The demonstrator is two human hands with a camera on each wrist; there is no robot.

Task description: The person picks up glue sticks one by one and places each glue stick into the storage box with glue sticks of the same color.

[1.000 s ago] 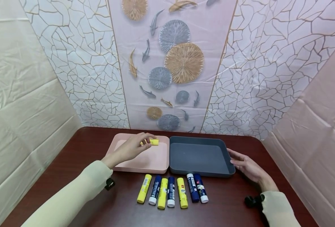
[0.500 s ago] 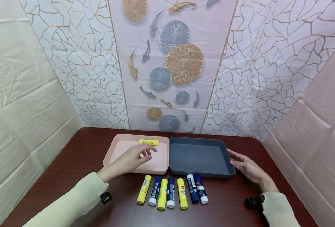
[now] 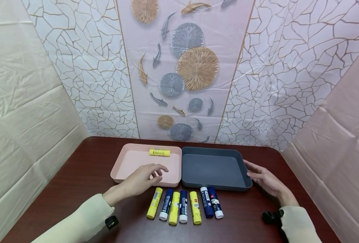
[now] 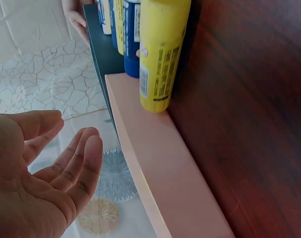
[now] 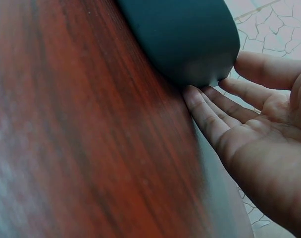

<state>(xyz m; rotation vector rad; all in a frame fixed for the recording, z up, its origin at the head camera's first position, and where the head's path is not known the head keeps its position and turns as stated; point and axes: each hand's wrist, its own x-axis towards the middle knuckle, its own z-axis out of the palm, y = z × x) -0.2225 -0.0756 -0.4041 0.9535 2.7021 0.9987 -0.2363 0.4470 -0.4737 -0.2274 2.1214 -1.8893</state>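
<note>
Over the front edge of the pink tray [image 3: 128, 165], my left hand [image 3: 141, 180] hovers with loosely bent fingers and nothing in them. A yellow glue stick [image 3: 159, 153] lies across the back of that tray. Below the trays, yellow and dark blue glue sticks lie in a row; the leftmost yellow glue stick [image 3: 154, 203] is nearest my left hand. My right hand [image 3: 267, 180] touches the right side of the dark blue-grey tray [image 3: 216, 168]. In the right wrist view, its fairly straight fingers [image 5: 210, 116] rest against the tray's corner [image 5: 200, 64].
The two trays stand side by side on a dark red-brown wooden table [image 3: 237, 219]. Patterned cloth [image 3: 179, 74] hangs behind it, and plain pale cloth walls [image 3: 30, 118] flank it. The rightmost blue glue stick [image 3: 215, 202] lies near the dark tray's front.
My left hand has drawn back from the yellow glue stick at the rear of the pink tray toward its front edge, leaving the stick lying there. My right hand stays put.
</note>
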